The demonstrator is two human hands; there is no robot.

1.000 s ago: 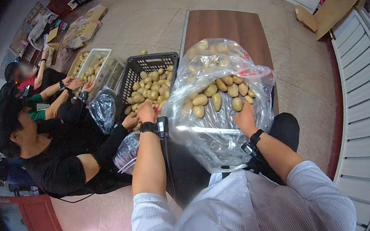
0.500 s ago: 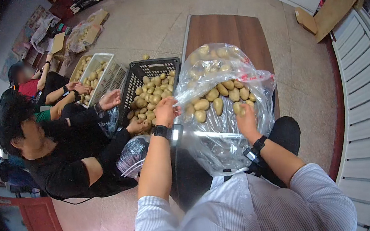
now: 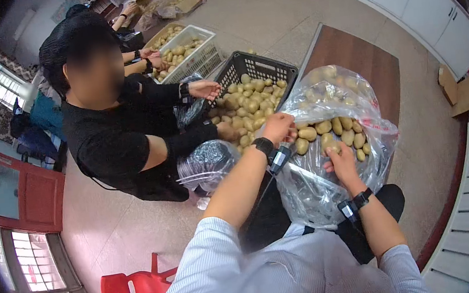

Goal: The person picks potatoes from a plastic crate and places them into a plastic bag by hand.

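A clear plastic bag (image 3: pixel 314 186) with potatoes (image 3: pixel 324 127) inside lies open across my lap and the brown table. My left hand (image 3: pixel 280 128) pinches the bag's rim on its left side, beside the black crate. Inside the bag's mouth, my right hand (image 3: pixel 343 164) is closed around a potato (image 3: pixel 330 146), its fingers partly hiding it. More potatoes sit just beyond the right hand, and others show blurrily through the plastic at the back.
Left of the bag stands a black crate (image 3: pixel 269 67) of potatoes, where a co-worker in black (image 3: pixel 112 137) reaches in. Behind it are a white crate (image 3: pixel 209 62) and another person's hands. A red stool (image 3: pixel 141 290) stands at lower left, and a wrapped plastic bundle (image 3: pixel 209 164) lies nearby.
The view has swung left, so everything sits further right and the red stool shows. My left hand keeps hold of the bag's rim; my right hand stays on a potato in the bag.
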